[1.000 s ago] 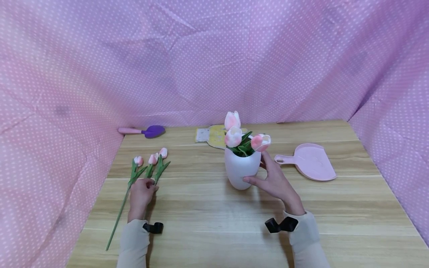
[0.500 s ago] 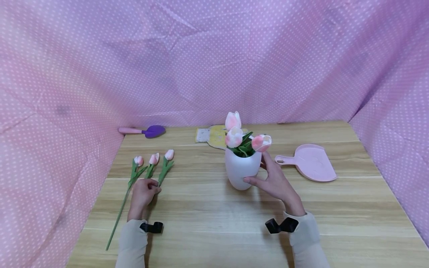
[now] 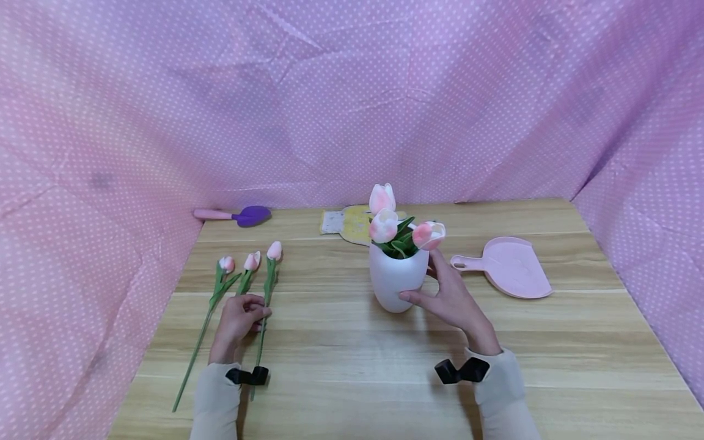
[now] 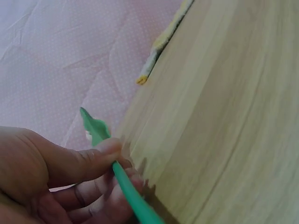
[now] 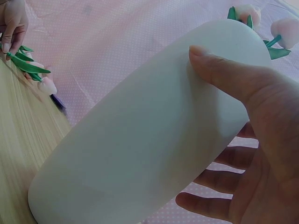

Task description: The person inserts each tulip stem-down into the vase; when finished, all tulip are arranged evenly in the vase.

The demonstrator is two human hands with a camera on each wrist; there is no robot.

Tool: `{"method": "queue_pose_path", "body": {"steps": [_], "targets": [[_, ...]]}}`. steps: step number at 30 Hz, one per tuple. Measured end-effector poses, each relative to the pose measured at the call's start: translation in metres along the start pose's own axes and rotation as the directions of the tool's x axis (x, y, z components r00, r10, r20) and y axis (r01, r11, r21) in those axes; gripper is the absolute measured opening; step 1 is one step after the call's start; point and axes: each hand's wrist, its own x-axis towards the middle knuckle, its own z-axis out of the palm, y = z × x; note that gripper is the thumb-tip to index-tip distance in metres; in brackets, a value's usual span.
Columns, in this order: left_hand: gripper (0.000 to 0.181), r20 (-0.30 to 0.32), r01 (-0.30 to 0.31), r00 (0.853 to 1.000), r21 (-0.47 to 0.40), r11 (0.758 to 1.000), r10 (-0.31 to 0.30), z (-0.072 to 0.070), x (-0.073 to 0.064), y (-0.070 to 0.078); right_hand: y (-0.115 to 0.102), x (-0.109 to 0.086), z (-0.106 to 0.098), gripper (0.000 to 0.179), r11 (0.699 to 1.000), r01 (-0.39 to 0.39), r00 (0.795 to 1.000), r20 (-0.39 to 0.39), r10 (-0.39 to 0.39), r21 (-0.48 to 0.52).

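Tulip stem (image 4: 134, 195) now shows below left hand (image 3: 239, 321), pinched between thumb and fingers; seemingly singled out; right hand (image 3: 450, 296) grips vase (image 3: 395, 278).

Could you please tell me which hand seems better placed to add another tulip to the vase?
Probably the left hand: it pinches a tulip by its stem, while the right hand holds the vase.

Creased pink polka-dot cloth (image 3: 308, 110) behind and beside pale wood-grain tabletop (image 3: 341, 360).

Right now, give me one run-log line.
left hand: pinches tulip stem; right hand: grips white vase; pink-white tulips: in vase
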Motion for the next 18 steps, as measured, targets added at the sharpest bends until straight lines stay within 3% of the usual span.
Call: {"method": "queue_pose_path", "body": {"steps": [4, 8, 14, 18], "targets": [[0.028, 0.013, 0.026, 1.0, -0.111, 0.993, -0.025, 0.002, 0.0, -0.001, 0.0, 0.0, 0.0, 0.095, 1.0, 0.0, 1.0, -0.001, 0.0, 0.002], [0.024, 0.021, 0.041, 0.999, -0.248, 0.968, -0.037, 0.001, 0.0, -0.003, -0.001, -0.001, 0.0, 0.094, 1.0, 0.001, 1.0, -0.001, -0.001, 0.007], [0.013, 0.023, 0.047, 0.999, -0.411, 0.91, -0.041, 0.0, -0.003, -0.007, -0.001, 0.0, 0.0, 0.094, 1.0, 0.012, 1.0, -0.004, -0.012, 0.003], [0.016, 0.009, 0.033, 0.999, -0.502, 0.864, -0.033, 0.001, -0.005, -0.01, -0.001, 0.0, 0.0, 0.094, 1.0, 0.017, 1.0, -0.004, -0.017, 0.005]]}}
